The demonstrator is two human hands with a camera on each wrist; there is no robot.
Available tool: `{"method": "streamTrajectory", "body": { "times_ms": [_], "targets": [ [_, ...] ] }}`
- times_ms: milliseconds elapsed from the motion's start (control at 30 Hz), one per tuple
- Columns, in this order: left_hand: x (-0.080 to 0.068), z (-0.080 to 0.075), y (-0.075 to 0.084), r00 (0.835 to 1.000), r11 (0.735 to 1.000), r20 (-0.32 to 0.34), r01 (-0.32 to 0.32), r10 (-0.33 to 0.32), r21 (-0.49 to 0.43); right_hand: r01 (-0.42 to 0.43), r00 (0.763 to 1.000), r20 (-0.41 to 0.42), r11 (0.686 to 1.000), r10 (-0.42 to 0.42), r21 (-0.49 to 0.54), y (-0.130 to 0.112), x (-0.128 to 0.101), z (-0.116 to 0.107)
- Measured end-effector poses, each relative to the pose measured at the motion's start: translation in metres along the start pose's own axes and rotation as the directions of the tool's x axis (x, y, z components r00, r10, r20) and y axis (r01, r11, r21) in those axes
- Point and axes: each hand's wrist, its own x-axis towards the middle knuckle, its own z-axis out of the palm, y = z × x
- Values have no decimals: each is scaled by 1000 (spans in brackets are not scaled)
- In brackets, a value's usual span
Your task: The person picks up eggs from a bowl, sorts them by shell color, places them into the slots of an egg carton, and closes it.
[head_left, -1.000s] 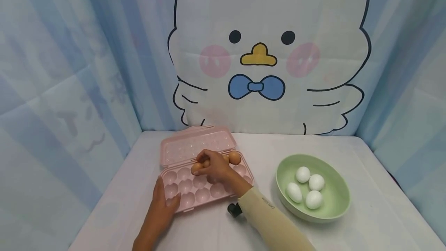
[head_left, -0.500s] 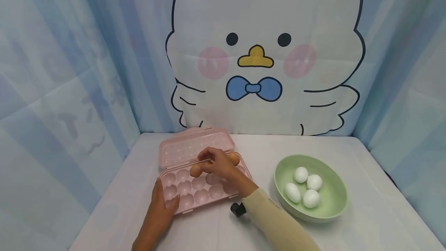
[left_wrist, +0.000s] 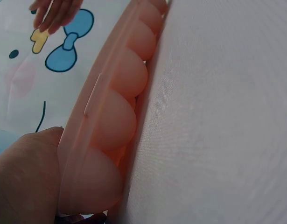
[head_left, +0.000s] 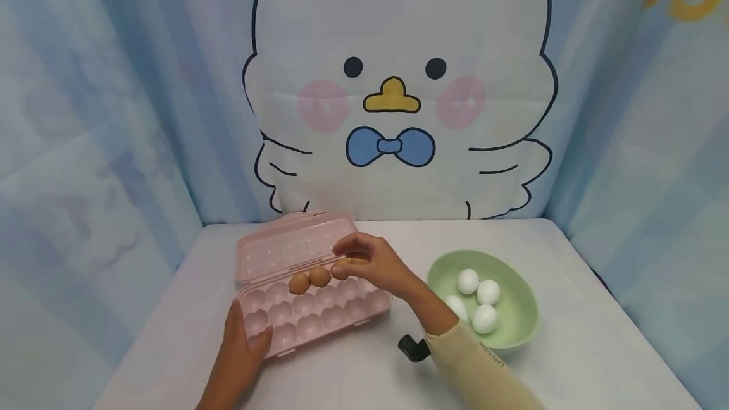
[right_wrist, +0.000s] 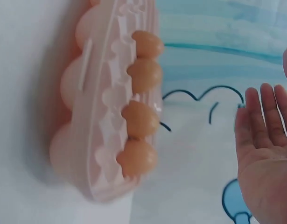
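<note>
Right hand point(head_left: 378, 264) at frame centre, above back row of egg tray point(head_left: 319, 315), fingers relaxed and spread, palm bare in wrist view, holding nothing. Left hand point(head_left: 242, 350) lower left, fingers flat on tray's near left corner, thumb along edge. Tray lid point(head_left: 293, 242) open, tilted back. Four brown eggs point(right_wrist: 138, 116) in back row. Green bowl point(head_left: 515, 331) right of tray, well apart, holding white eggs point(head_left: 484, 299). White table point(head_left: 598, 347) beneath.
</note>
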Motion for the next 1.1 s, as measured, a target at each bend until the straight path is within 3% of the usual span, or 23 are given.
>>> {"method": "streamTrajectory", "body": {
  "times_ms": [167, 300, 533, 700, 933, 1100],
  "targets": [
    [-1, -10, -5, 1000, 1000, 11, 11, -11, 9, 14, 1000, -18, 996, -16, -92, -14, -13, -20],
    [-2, -16, -5, 1000, 1000, 5, -5, 5, 10, -24, 999, -45, 987, 17, -158, -15, -30, -45],
    [-2, -14, -1, 1000, 1000, 9, -22, 22, 5, -187, 977, -137, 964, 163, -189, 7, -87, -107],
    [-2, -12, 0, 1000, 1000, 14, -18, 18, 10, -258, 959, -173, 945, 224, -203, 20, -127, -138],
    [-1, -9, 1, 999, 1000, 28, -21, 21, -5, -313, 940, -222, 916, 260, -252, 27, -153, -159],
    [1, -2, 2, 999, 1000, 52, -12, 13, -27, -415, 891, -308, 873, 333, -257, 29, -162, -166]
  ]
}}
